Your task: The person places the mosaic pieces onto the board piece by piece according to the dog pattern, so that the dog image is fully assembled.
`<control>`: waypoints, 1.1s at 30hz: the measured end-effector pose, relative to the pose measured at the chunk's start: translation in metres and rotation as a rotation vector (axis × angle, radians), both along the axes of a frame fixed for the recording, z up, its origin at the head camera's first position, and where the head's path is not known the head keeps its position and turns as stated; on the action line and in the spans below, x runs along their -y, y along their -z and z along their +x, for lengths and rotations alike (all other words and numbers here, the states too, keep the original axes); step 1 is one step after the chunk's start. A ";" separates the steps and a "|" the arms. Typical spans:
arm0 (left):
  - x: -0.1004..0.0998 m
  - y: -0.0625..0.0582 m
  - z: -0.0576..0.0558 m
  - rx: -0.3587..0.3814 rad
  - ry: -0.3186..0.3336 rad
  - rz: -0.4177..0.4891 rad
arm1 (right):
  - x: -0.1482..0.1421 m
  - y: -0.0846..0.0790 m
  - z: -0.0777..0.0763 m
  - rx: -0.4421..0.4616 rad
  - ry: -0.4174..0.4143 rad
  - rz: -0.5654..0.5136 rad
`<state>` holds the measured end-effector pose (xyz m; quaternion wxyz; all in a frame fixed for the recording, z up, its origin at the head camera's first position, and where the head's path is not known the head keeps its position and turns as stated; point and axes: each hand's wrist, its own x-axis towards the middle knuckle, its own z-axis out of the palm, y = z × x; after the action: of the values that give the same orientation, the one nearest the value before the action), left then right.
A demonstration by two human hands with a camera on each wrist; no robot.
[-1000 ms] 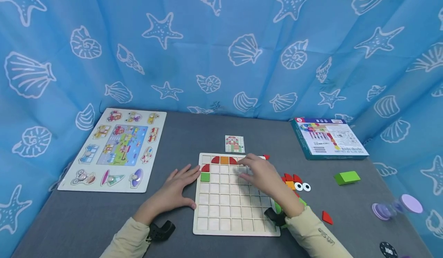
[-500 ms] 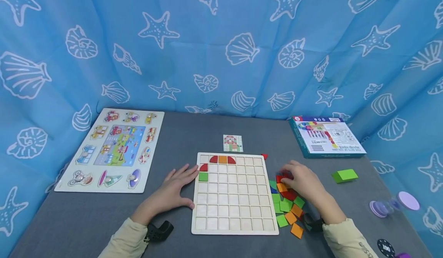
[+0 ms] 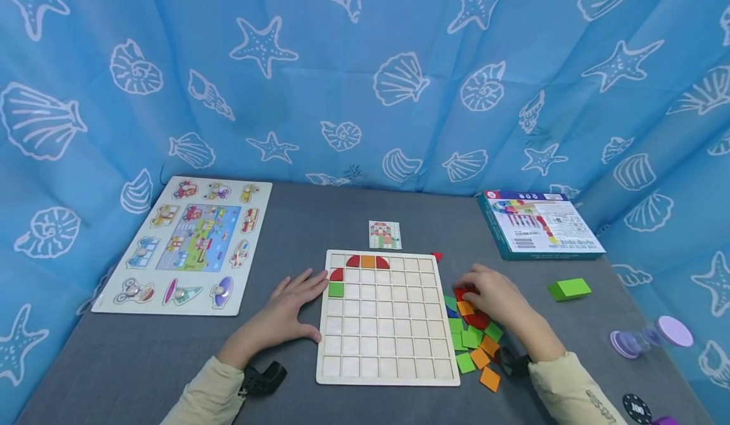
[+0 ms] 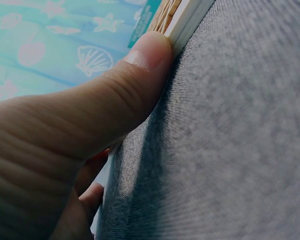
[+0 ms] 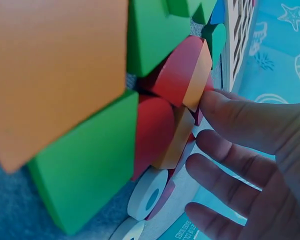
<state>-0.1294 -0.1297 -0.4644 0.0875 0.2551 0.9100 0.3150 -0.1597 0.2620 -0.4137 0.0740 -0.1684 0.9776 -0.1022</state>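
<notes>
A pale wooden grid board point(image 3: 369, 330) lies flat on the table, with red quarter-round, orange and green pieces in its top-left cells. My left hand point(image 3: 288, 317) rests at the board's left side, fingers spread and fairly straight; its thumb point(image 4: 145, 55) touches the edge in the left wrist view. To the right, my right hand point(image 3: 492, 292) reaches into a heap of loose pieces, fingers loosely bent. In the right wrist view its thumb point(image 5: 220, 107) is right at a red piece point(image 5: 180, 72) and an orange one point(image 5: 197, 75). Whether it pinches one I cannot tell.
A small pattern card point(image 3: 384, 235) lies behind the board, near a red piece point(image 3: 436, 256). At left is a knob puzzle point(image 3: 253, 285). A box point(image 3: 542, 228), green block point(image 3: 569, 289), purple-ended clear object point(image 3: 644, 339) and black disc point(image 3: 635, 408) lie at right.
My right hand has moved off the board's top row to the heap of pieces at right, and has stayed there over the last half second. The left hand keeps its place.
</notes>
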 end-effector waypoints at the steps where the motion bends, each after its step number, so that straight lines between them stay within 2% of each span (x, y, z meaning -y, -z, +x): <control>1: 0.000 0.000 0.000 0.001 0.000 -0.001 | 0.000 0.001 -0.001 -0.007 -0.015 0.000; 7: 0.001 0.001 0.000 -0.001 0.008 0.006 | 0.003 0.004 -0.003 -0.047 -0.066 -0.017; 15: 0.001 0.000 0.000 -0.009 0.015 0.016 | 0.003 0.003 -0.004 -0.009 -0.041 -0.038; 23: 0.001 -0.001 0.000 -0.011 0.012 0.017 | 0.001 0.002 -0.004 -0.003 -0.099 -0.029; 29: 0.001 -0.002 0.000 -0.003 0.014 0.018 | 0.001 0.003 -0.005 -0.040 -0.105 -0.001; 33: 0.001 -0.003 0.001 -0.005 0.016 0.023 | 0.008 0.001 -0.004 -0.107 -0.094 -0.001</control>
<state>-0.1288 -0.1305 -0.4610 0.0847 0.2640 0.9044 0.3243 -0.1641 0.2542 -0.4144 0.0261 -0.2192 0.9711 -0.0902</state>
